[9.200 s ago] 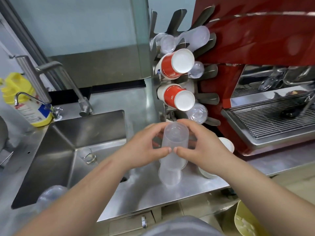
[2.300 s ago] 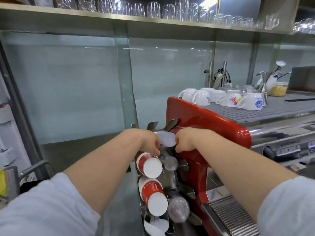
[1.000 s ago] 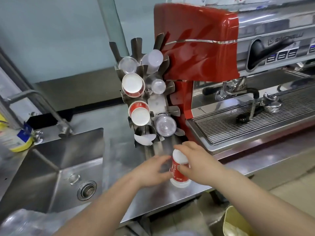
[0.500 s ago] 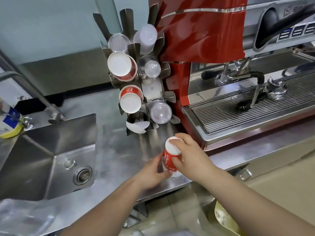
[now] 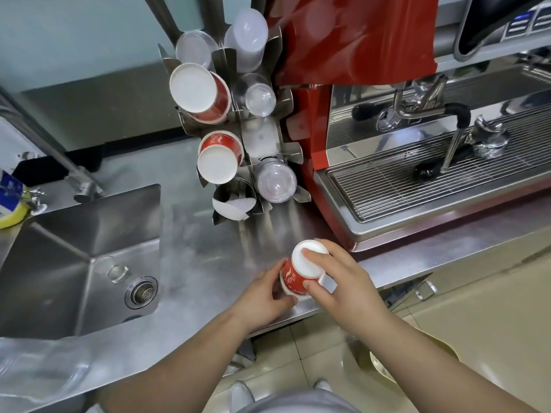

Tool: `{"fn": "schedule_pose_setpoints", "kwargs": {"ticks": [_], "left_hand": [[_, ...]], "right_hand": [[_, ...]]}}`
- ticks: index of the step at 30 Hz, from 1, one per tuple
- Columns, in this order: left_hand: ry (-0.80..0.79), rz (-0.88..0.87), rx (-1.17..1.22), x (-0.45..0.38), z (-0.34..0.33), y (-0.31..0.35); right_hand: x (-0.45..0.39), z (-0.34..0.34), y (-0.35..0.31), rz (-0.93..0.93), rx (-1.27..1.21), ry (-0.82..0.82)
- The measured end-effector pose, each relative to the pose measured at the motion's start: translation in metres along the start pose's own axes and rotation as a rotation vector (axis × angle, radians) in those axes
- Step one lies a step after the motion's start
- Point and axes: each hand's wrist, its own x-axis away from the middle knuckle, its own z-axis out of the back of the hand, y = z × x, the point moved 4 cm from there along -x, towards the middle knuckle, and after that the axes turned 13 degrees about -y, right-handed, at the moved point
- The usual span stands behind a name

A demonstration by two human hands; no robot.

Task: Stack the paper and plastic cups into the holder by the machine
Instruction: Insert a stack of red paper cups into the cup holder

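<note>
Near the front edge of the brushed stainless-steel counter (image 5: 190, 251), both hands are on a short stack of red paper cups with white script lettering (image 5: 296, 278), standing upside down, white base up. The lettering is too blurred to read. Right hand (image 5: 343, 289) curls over the top, fingertips on the white base and thumb against the red side; left hand (image 5: 264, 296) wraps its fingers round the lower rim from the other side. Behind them, well apart, stands the folded-steel cup holder (image 5: 259, 138), set just beside the glossy red espresso machine (image 5: 351, 43). Its slots carry red paper cups with white bases (image 5: 195, 89) on the left and clear plastic cups (image 5: 275, 181) on the right, all tilted outward. Left of the counter sits a sunken steel sink (image 5: 74, 263) with a round drain. Wire drip grille (image 5: 432, 180) runs along the machine's front. Beige floor tiles show below.
</note>
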Motion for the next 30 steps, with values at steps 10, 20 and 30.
{"fn": "schedule_pose_setpoints", "kwargs": {"ticks": [10,20,30], "left_hand": [[0.104,-0.030,0.066,0.006,0.001,0.000],[0.315,-0.123,0.019,0.045,0.041,0.019],[0.489,-0.248,0.046,0.087,0.091,0.062]], "right_hand": [[0.017,0.004,0.002,0.003,-0.112,0.050],[-0.001,0.021,-0.035,0.121,-0.198,0.046],[-0.039,0.056,-0.106,0.370,-0.223,0.084]]}}
